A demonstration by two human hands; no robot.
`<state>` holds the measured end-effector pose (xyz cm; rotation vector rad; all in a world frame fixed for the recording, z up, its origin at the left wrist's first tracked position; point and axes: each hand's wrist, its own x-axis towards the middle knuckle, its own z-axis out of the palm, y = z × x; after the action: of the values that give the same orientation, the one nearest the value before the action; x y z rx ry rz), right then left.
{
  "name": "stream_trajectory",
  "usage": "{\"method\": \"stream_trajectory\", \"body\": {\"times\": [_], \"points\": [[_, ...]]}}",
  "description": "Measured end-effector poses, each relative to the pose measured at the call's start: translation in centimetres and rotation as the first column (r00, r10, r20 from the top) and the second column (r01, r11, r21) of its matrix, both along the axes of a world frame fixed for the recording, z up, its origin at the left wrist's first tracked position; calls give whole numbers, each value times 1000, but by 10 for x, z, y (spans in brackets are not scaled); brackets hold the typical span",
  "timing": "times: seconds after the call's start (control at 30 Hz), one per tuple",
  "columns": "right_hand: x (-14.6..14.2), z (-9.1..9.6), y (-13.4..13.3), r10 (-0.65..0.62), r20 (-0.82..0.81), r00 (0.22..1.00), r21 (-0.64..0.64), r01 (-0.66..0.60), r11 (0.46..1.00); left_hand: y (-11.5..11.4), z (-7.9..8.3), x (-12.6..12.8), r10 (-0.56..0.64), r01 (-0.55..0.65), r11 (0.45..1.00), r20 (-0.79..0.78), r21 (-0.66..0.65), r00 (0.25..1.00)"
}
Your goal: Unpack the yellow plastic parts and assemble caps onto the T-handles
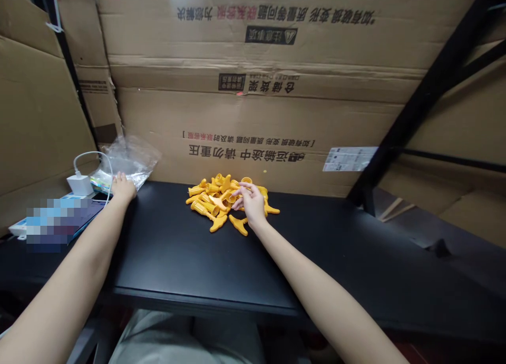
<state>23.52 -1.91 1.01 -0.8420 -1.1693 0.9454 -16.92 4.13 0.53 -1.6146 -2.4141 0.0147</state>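
Observation:
A loose pile of yellow-orange plastic pieces [216, 201] lies on the black tabletop [190, 264] in front of me. Some are ribbed hollow sleeves; others have a curved, two-pronged end like a small handle. My right hand [253, 203] is over the pile's right side, fingers apart and pointing left, with nothing clearly held. Far to the left, my left hand [124, 188] has its fingers closed at the near edge of a crumpled clear plastic bag [136, 155]. Its fingertips are partly hidden against the bag.
Left of my left hand are a white charger [79, 184] with a looped cable, a white power strip [19, 228] and a blurred dark flat item. Cardboard [253, 111] walls the back, and a black metal post [415, 105] slants at right.

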Motion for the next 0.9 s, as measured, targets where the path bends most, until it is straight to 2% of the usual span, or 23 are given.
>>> {"method": "stream_trajectory", "body": {"times": [0.07,0.2,0.4,0.53,0.6,0.73,0.8,0.9], "points": [[0,0,0,4,1,1000,0,-4,1000,7,3,1,45,-43,997,33,-62,998],[0,-1,-1,5,4,1000,-4,-5,1000,16,7,8,55,-49,997,103,-65,993],[1,-4,3,20,49,999,2,-20,1000,6,5,24,15,-28,993,114,115,993],[1,-10,5,-19,203,979,62,6,998,-8,2,31,-102,91,976,45,197,994],[1,-13,2,-74,372,925,156,16,988,-11,2,32,-162,158,970,5,186,987],[-2,-16,-8,-187,691,699,310,-52,949,-10,2,29,-191,193,974,-30,122,981],[-4,-16,-11,-180,772,610,324,-135,936,-7,2,25,-165,166,981,-16,101,986],[-5,-16,-13,-166,820,548,326,-209,922,0,3,17,-92,89,991,33,98,995]]}}
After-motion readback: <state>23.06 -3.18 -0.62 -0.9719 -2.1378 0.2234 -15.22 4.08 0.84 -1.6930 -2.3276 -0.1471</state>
